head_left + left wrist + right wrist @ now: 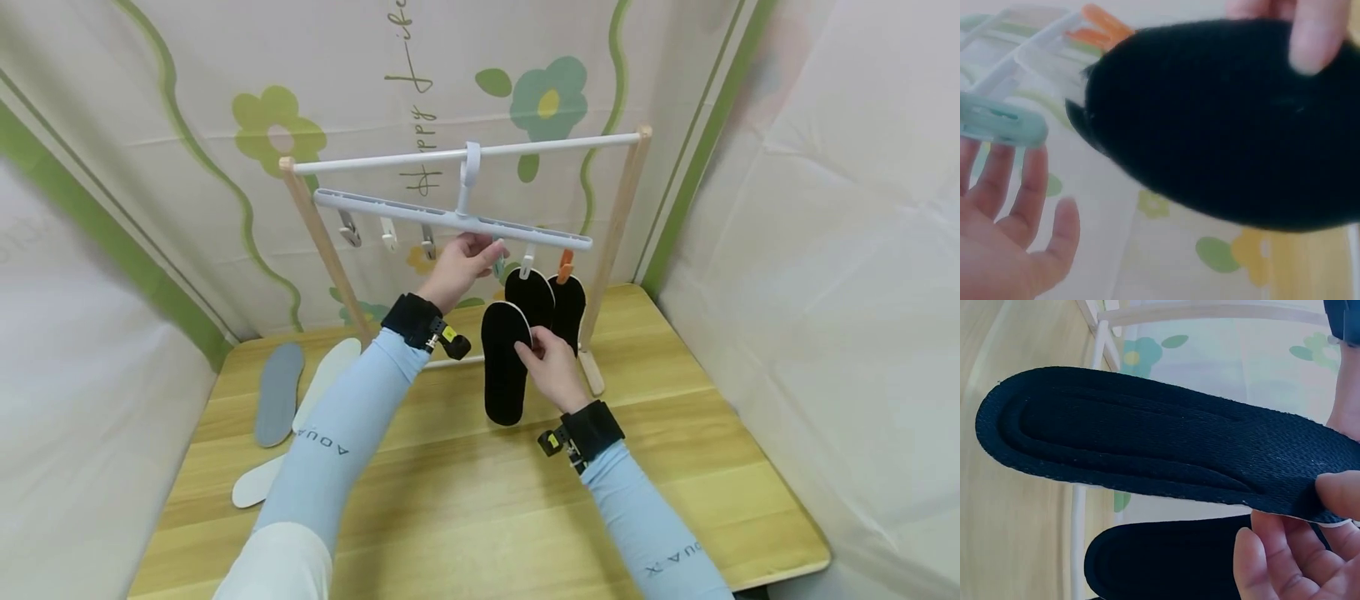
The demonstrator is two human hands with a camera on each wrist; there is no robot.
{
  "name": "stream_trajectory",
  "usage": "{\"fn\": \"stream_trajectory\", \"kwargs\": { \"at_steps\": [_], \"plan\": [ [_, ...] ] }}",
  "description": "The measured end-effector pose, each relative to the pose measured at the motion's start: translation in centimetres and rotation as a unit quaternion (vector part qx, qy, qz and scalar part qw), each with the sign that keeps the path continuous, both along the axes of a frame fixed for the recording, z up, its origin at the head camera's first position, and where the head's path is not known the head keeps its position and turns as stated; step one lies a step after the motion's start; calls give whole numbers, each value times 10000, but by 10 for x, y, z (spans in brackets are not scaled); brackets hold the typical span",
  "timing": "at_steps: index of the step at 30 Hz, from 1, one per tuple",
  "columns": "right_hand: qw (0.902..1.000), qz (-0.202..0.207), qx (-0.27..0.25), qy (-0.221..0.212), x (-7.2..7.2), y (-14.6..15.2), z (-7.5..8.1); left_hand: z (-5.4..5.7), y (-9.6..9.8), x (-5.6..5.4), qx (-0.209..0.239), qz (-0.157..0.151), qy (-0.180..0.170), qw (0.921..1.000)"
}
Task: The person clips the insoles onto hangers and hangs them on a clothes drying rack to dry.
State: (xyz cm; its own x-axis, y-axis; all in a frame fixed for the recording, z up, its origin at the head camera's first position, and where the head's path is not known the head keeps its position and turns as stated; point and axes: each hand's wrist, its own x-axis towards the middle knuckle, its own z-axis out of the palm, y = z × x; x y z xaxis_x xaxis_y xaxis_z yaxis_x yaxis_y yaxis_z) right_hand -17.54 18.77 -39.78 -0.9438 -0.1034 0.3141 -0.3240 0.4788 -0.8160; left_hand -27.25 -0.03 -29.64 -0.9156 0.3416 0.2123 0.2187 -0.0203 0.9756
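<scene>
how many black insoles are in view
3: one insole in the right hand, a second insole hanging behind it under a white clip, and a third insole hanging under the orange clip.

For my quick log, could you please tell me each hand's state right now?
Left hand: closed, pinching the mint-green hanger clip.
Right hand: closed, holding a black insole between thumb and fingers.

A hand could pass over the near tabletop (450, 508); the held black insole (504, 367) blocks the middle. On the far right, hanging insoles (531, 297) and the rack's post (622, 217) stand in the way.
</scene>
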Motion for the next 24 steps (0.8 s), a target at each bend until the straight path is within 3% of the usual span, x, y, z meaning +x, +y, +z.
{"fn": "stream_trajectory", "kwargs": {
  "at_steps": [7,24],
  "plan": [
    [9991,-220,216,301,-15,5,3,2,5,2,-2,293,-34,9996],
    [9980,-333,396,367,-29,7,13,9,16,7,11,584,199,9981]
  ]
}}
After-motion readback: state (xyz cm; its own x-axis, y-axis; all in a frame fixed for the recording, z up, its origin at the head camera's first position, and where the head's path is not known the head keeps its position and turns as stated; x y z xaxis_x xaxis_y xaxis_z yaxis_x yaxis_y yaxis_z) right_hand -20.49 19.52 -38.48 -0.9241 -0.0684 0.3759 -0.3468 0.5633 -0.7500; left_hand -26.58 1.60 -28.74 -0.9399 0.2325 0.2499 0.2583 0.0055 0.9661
